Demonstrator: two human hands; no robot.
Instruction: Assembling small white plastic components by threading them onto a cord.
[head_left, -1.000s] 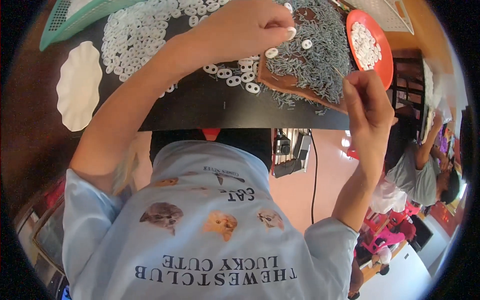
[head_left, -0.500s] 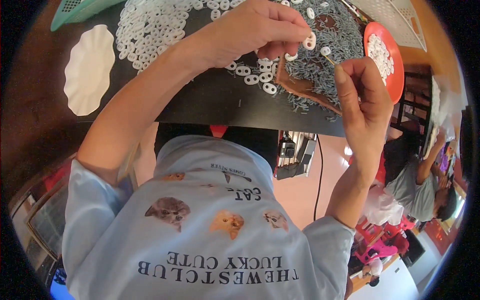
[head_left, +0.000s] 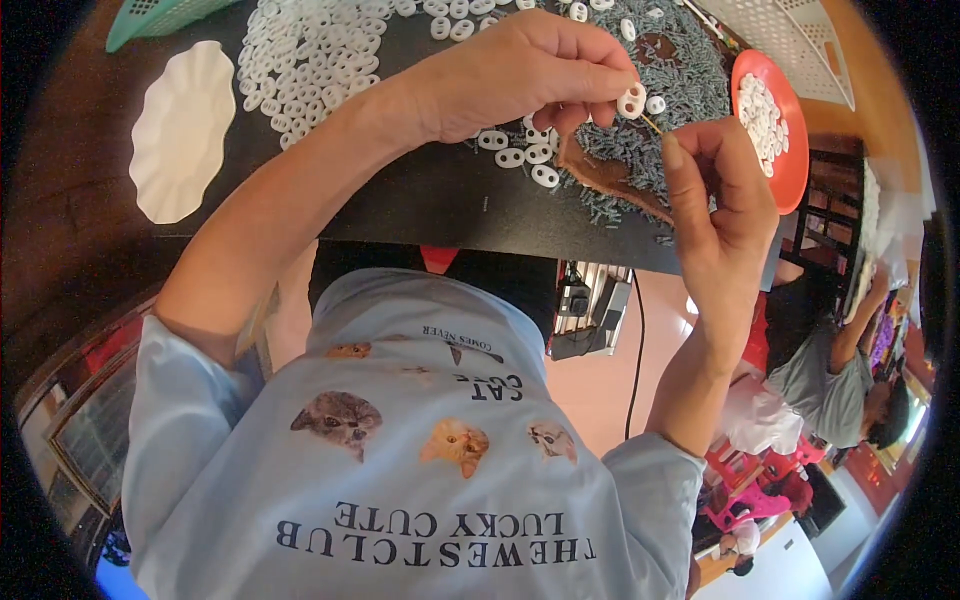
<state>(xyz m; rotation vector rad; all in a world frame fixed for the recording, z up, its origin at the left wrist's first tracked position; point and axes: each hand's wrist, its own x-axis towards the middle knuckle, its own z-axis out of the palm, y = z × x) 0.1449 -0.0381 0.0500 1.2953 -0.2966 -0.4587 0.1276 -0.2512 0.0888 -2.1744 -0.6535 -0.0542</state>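
Observation:
My left hand [head_left: 535,80] pinches a white oval two-hole plastic piece [head_left: 631,101] between thumb and fingertips, held up over the table. Facing it, my right hand [head_left: 728,185] grips a thin yellowish stick [head_left: 652,126] between thumb and forefinger. The stick's tip comes up to the lower edge of the oval piece; whether it enters a hole is too small to tell. Below both hands lies a heap of small grey pegs [head_left: 690,95] on a brown sheet [head_left: 610,185]. Several loose white two-hole pieces [head_left: 510,158] lie beside my left hand.
A large pile of white two-hole pieces [head_left: 310,70] covers the table's far left, near a white wavy-edged dish [head_left: 183,135]. At the right, a red plate [head_left: 795,150] holds small white pieces. Light baskets [head_left: 790,45] stand behind it. Another person [head_left: 830,385] sits off to the right.
My right hand has shifted slightly left, bringing the stick closer to the white piece. My left hand has moved slightly right and down, still holding that piece.

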